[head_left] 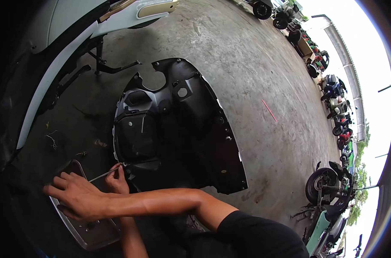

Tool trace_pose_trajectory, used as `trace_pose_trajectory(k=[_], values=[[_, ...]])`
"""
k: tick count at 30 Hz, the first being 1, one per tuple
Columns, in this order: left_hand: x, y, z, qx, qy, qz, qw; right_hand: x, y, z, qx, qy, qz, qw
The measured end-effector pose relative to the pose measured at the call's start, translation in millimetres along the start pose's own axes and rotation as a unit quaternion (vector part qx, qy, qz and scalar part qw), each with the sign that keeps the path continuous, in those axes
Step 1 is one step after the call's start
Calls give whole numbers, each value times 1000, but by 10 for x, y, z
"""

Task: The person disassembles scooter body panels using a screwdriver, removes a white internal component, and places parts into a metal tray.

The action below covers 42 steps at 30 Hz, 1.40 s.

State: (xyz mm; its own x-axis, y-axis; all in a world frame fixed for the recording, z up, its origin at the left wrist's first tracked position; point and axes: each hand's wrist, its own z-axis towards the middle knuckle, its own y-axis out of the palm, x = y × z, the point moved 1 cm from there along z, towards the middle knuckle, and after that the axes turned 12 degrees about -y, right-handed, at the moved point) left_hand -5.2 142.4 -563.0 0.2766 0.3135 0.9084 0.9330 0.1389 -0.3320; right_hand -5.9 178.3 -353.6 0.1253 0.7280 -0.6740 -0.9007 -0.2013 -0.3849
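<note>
- Right arm: reaches across leftward over the left forearm, elbow bent.
- Right hand: back up, fingers bent and slightly spread over the rear end of a slim metal tool. Grip hidden under the palm; can't tell if clamped.
- Left hand: comes up from below, thumb and forefinger pinched together on the tool's front end.
- Black molded panel: on the floor, its edge right at the left fingertips, bulk up and right of them.
- Metal-rimmed tray: below the right fingers, partly hidden.
</note>
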Motion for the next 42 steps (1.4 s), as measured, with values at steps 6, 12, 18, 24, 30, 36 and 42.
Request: trace_pose_trajectory(k=[6,12,18,24,30,36,42], values=[[235,-111,-71,-15,60,7,998,-150,282,-9,-29,24,-22,999],[117,-1,-37,-31,-5,-140,990,-184,133,106,-13,70,26,997],[62,-29,-24,-27,-85,-115,989,18,37,267,-283,119,169,936],[-4,-36,-32,-10,-78,-112,991,77,111,235,-277,61,275,919],[157,-100,-33,-69,-60,-116,989,46,312,-13,34,4,-20,999],[168,-154,-26,-66,-76,-123,987,112,166,-109,81,-122,-61,987],[167,-197,-8,-123,-107,-138,977,132,245,-163,27,-127,-82,988]])
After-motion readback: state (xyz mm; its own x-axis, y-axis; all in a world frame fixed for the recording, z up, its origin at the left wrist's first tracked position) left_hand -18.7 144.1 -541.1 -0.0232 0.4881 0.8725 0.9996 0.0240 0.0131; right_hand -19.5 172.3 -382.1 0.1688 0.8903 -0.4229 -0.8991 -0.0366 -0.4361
